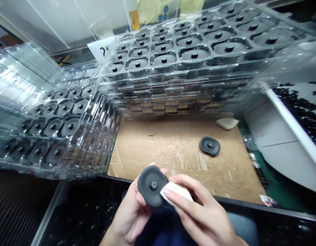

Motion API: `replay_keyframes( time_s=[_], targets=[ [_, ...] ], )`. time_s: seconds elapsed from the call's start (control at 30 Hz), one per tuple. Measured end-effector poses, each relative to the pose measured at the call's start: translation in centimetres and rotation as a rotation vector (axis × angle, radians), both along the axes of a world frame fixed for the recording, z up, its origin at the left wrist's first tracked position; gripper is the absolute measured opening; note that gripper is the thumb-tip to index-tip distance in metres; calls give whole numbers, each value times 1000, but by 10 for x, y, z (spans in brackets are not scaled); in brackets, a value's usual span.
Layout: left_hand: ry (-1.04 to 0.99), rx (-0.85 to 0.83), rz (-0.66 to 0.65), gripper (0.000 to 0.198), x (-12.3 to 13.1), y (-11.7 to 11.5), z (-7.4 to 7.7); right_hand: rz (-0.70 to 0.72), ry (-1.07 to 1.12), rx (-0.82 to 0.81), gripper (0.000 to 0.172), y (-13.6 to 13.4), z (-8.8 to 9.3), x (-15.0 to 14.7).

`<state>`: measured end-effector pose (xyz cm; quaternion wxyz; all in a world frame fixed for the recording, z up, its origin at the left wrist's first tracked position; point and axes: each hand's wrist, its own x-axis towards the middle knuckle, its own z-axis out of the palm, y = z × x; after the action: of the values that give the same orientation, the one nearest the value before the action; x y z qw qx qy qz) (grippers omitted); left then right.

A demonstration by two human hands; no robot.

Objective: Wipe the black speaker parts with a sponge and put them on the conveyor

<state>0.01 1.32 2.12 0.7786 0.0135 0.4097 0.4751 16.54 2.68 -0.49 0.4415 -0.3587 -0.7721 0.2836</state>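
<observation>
My left hand [132, 213] grips a dark grey, rounded disc-like part [147, 189] with a small black post at its centre. The post side faces up. Between the fingers of my right hand [204, 208] is a cream-white wedge-shaped pad [178, 192], whose tip touches the right edge of the part. Both hands are close together over the near edge of the cardboard. A second dark part [209, 146] of the same kind lies on the cardboard, right of my hands. Another cream pad [227, 123] rests farther back.
Stacked clear plastic trays [173, 82] holding several such parts stand at the back. More tray stacks [78, 143] are on the left. The cardboard sheet [142, 140] covers the work area. A white box [288, 126] with small black pieces [301, 106] sits on the right.
</observation>
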Motion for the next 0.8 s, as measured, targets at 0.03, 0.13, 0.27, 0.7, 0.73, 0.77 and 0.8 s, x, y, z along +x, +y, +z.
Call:
replay_keyframes(
  time_s=[0.03,0.13,0.27,0.7,0.73,0.77,0.8],
  targets=[
    [3,2,-4,53,0,0,1,-7,-1,8,37,0,0,-1],
    [15,40,3,54,1,1,1,-44,-20,27,36,-1,-2,-4],
    [-34,184,2,49,0,0,-5,-56,17,78,36,-8,-5,-8],
    [74,270,138,57,6,-4,-15,-105,-41,38,36,-9,-5,-11],
    [81,270,149,57,6,-4,-15,-116,-42,28,36,-9,-5,-11],
    [88,265,150,56,6,-4,-16,-128,-49,28,36,-9,-6,-12],
    [94,255,144,56,6,-5,-16,-127,-62,35,35,-10,-7,-12]
  ],
)
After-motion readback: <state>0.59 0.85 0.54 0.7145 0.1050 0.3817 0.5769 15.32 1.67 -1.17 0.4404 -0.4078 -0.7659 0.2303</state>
